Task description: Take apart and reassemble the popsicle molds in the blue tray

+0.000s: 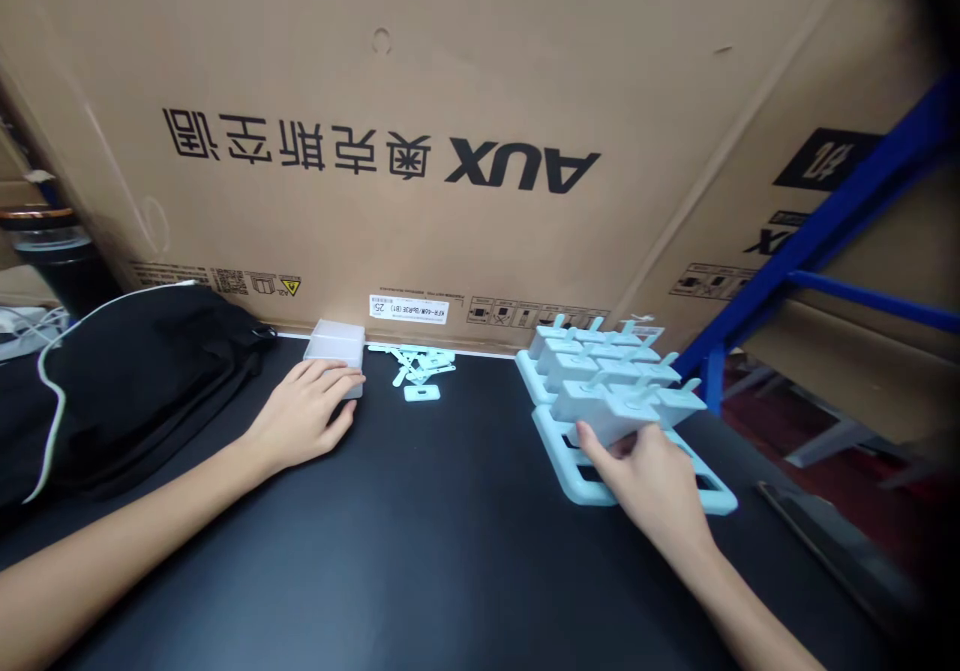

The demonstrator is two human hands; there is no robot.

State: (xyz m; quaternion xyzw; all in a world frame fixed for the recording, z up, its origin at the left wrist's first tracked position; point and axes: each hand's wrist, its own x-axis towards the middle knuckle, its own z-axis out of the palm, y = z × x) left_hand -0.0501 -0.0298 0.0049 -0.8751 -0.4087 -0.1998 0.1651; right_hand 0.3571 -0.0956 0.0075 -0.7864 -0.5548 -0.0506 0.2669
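My right hand point(660, 486) is closed around a pale ice pop mold point(628, 414) at the front of a light-blue rack point(581, 491). Its fingertips are partly hidden behind the mold. More molds with blue stick-shaped handles point(574, 363) stand in rows behind it, and the rack's front slots hold none. On the left, my left hand point(311, 411) lies with fingers stretched over translucent white molds point(336, 343) laid side by side. Between the hands is a small pile of loose blue sticks point(420, 361), with a flat blue lid piece point(421, 393) just in front.
A large cardboard box point(375, 221) rises along the back of the black table point(420, 551). At the left lie a black bag point(150, 381) with a white cable and a dark bottle point(64, 261). A blue metal frame point(847, 221) stands at the right, near a dark flat object point(817, 541).
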